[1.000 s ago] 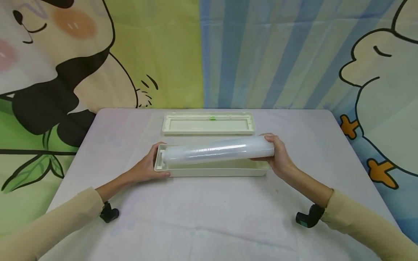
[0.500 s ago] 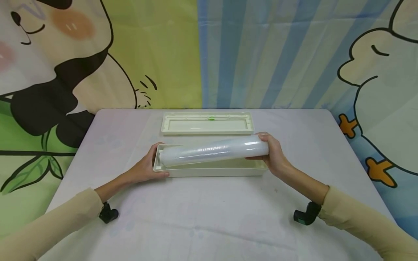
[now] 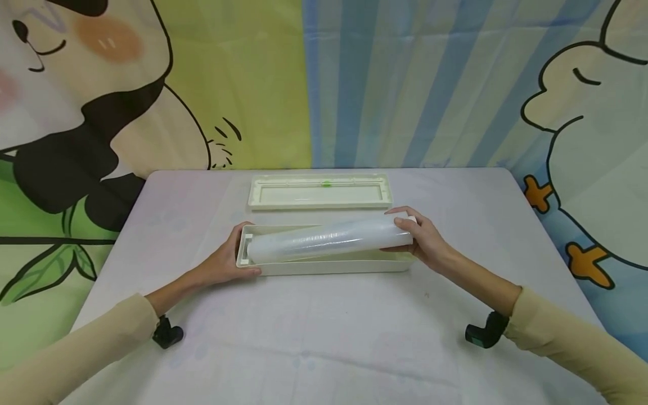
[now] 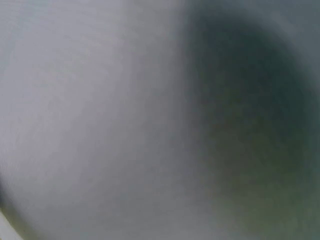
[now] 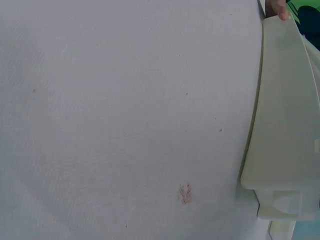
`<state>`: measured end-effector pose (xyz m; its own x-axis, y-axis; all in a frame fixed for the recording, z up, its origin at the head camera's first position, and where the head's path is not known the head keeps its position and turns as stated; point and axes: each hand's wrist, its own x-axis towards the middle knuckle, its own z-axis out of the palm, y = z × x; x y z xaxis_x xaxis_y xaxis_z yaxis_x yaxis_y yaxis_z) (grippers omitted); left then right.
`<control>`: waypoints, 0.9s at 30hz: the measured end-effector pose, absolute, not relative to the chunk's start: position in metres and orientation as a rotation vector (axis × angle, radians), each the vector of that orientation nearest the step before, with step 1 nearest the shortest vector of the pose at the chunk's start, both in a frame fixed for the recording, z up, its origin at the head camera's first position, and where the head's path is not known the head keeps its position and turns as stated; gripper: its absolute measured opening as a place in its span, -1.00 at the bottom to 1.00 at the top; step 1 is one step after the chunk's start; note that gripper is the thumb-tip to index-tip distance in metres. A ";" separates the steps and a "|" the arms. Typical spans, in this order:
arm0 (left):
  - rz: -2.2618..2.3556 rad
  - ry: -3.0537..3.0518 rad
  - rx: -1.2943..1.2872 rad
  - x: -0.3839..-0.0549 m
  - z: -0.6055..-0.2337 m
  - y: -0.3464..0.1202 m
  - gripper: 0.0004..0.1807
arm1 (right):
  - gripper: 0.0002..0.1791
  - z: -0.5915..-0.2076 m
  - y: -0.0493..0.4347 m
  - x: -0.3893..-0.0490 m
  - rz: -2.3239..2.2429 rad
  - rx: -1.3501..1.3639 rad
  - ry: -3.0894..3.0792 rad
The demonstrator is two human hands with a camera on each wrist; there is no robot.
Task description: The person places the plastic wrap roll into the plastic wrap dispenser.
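Observation:
A roll of clear plastic wrap (image 3: 329,239) lies slantwise in a long cream box (image 3: 334,268), its left end down inside and its right end raised above the rim. My right hand (image 3: 422,239) grips that raised end, thumb on the near upper side and fingers around the far side and below. At the box's left end, my left hand (image 3: 228,259) holds the wall, thumb along the front and fingers behind. The right wrist view shows the box's long side (image 5: 285,110) and, at its far end, the left thumb (image 5: 282,12). The left wrist view is blurred.
Behind the box lies a matching cream lid (image 3: 320,205) with a small green slider (image 3: 326,184) on it. A white cloth (image 3: 324,337) covers the table. A printed cartoon curtain (image 3: 395,84) hangs along the table's back edge.
The roll has shifted slightly left, and its right end has come down a little. My right hand has changed its grip on that end. My left hand stays on the box.

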<state>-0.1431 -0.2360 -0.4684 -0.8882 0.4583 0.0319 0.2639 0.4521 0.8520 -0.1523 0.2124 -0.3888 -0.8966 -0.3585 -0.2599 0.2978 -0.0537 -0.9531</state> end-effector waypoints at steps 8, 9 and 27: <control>1.400 2.493 0.615 -0.142 -0.467 -0.236 0.10 | -0.71 -0.387 0.221 -0.155 -1.840 -0.189 1.857; 1.398 2.495 0.613 -0.142 -0.467 -0.236 0.10 | -0.69 -0.386 0.222 -0.156 -1.813 -0.203 1.867; 1.389 2.498 0.611 -0.143 -0.468 -0.237 0.10 | -0.45 -0.374 0.235 -0.168 -1.359 -0.448 2.154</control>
